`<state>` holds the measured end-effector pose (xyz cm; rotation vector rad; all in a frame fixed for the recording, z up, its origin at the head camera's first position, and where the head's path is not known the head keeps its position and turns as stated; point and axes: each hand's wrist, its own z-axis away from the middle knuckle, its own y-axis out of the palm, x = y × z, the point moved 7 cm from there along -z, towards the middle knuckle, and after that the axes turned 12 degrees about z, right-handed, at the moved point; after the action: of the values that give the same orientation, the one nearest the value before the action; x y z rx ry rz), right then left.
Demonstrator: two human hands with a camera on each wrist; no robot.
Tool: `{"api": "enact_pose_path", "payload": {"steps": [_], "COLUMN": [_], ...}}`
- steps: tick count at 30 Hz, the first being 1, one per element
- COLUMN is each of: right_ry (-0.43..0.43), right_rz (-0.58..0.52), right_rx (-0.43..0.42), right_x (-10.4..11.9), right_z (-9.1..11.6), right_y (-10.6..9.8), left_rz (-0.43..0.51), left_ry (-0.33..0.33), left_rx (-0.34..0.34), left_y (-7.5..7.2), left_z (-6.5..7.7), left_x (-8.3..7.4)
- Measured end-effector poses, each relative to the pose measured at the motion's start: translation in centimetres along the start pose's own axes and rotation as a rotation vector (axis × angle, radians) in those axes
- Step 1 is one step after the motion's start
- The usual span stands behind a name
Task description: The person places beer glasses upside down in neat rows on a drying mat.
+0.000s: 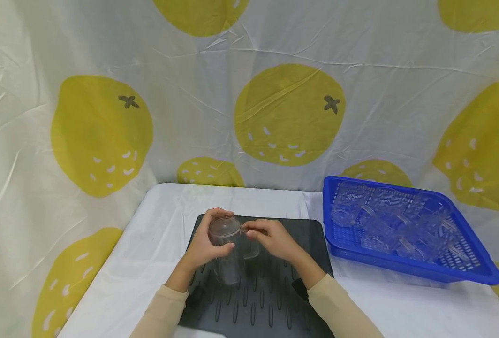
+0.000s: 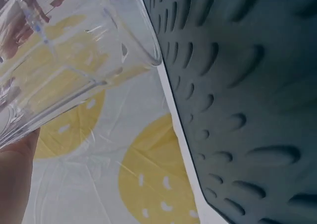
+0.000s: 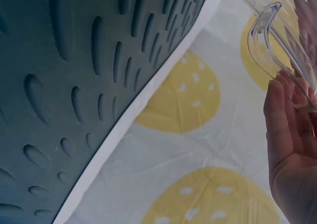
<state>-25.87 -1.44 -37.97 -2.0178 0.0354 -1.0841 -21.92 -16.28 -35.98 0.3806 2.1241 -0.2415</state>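
Note:
A clear glass mug (image 1: 228,263) stands roughly upright in the air or on the black ridged mat (image 1: 253,300); I cannot tell whether its lower end touches. Its handle (image 3: 267,26) points to the right. My left hand (image 1: 207,241) curls round the mug's upper part, thumb across the near side. From the other side my right hand (image 1: 272,238) pinches the mug at the top of the handle with thumb and forefinger. In the left wrist view the mug (image 2: 74,50) slants over the mat's edge, and only part of the left hand (image 2: 17,169) shows.
To the right, a blue plastic basket (image 1: 405,272) holds several clear glass mugs (image 1: 389,225) lying on their sides. A white cloth (image 1: 156,234) covers the table. Behind hangs a white curtain (image 1: 190,94) printed with yellow lemons.

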Motion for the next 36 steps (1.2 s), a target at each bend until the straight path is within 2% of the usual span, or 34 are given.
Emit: {"api": "enact_pose_path", "payload": {"steps": [2,9,15,21,30,36], "right_ry": [0.001,-0.033,-0.032,-0.035,0.047,0.093], "right_rz": [0.014,0.06,0.109,0.097,0.07,0.078], "right_rx": [-0.005,-0.052,-0.051,-0.062,-0.096,-0.112], "right_x": [-1.1,-1.3,-1.9,-2.8,-3.9,-4.6], "right_z": [-0.6,-2.7,-4.3,-5.3,-6.6,-7.5], "right_y": [0.5,0.7,1.6,2.4,3.0,3.6], "left_rz": [0.009,0.032,-0.004,0.008,-0.065,-0.073], "left_ry": [-0.036,-0.126,-0.195,-0.228,-0.289,-0.317], "left_rx": [-0.002,0.014,0.012,0.01,-0.016,0.017], "left_y": [-0.5,-2.5,-4.2,-5.2,-6.6,-7.6], "left_z": [-0.2,-0.8,-0.8,-0.9,-1.6,-2.2], "left_x": [0.2,1.1,2.0,2.7,3.8,4.4]}}
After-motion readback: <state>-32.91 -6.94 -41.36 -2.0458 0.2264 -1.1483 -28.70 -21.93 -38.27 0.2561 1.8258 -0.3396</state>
